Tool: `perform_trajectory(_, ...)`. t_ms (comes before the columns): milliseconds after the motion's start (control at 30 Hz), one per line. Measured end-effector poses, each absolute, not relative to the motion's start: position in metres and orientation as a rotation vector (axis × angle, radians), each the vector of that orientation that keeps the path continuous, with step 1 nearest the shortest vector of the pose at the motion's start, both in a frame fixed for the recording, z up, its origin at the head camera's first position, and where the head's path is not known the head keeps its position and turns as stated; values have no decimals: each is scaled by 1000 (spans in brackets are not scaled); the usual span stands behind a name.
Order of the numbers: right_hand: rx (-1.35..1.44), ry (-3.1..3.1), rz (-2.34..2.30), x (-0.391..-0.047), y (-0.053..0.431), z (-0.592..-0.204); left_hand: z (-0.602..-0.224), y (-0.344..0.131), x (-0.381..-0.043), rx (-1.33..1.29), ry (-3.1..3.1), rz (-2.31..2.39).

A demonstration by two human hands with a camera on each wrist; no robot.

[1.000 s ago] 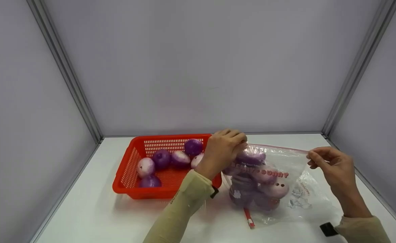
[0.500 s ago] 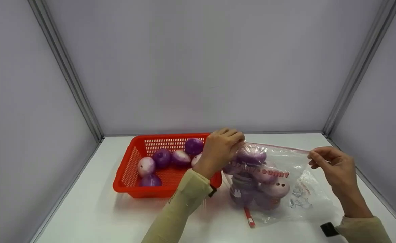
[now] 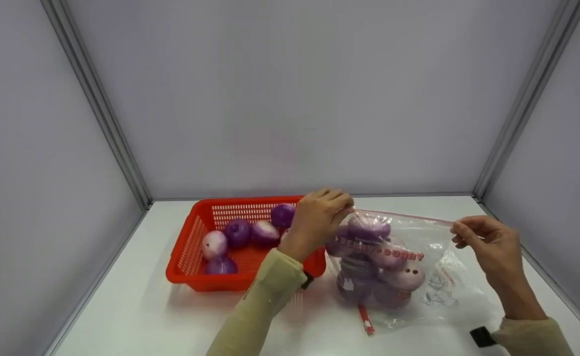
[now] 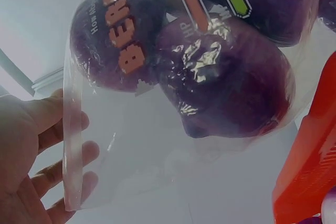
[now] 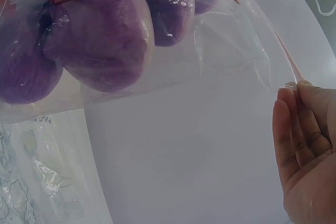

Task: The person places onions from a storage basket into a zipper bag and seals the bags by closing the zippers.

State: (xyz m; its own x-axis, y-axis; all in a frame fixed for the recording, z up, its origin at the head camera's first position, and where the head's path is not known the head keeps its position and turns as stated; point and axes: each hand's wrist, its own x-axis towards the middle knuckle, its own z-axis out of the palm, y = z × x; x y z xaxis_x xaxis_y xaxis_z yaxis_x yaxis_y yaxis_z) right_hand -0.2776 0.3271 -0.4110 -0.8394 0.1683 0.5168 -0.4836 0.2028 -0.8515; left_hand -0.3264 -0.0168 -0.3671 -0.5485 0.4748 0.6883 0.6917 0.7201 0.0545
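A clear zip bag (image 3: 418,232) with red "Berry Bunny" lettering and a pink zip edge holds several purple onions (image 3: 401,274). My left hand (image 3: 319,217) pinches the zip edge at its left end, beside the basket. In the left wrist view, fingers (image 4: 68,174) of that hand show through the film behind the edge strip. At the other end, my right hand (image 3: 492,247) pinches the corner between thumb and forefinger. The edge is stretched nearly straight between both hands. Onions (image 5: 100,40) bulge in the bag's lower part in the right wrist view.
A red plastic basket (image 3: 215,283) stands left of the bag, with several purple and whitish onions (image 3: 238,232) inside. Another flat clear bag (image 3: 460,291) lies on the white table (image 3: 136,316) under the filled one. A red strip (image 3: 365,320) pokes out below. Grey panels (image 3: 290,99) enclose the table.
My left hand has slid slightly left along the zip edge. My right hand keeps its hold on the far corner, and the onions in the bag stay almost still.
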Motion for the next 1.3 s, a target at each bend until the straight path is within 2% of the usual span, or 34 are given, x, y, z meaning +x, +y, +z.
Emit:
perform_trajectory(433,364,-1936,1731,-279,329,-413,-368,-26,-330,-894,-2243,-416)
perform_trajectory(1300,295,-1946,1743,-282,331,-415,-373,-52,-337,-831,-2278,-539)
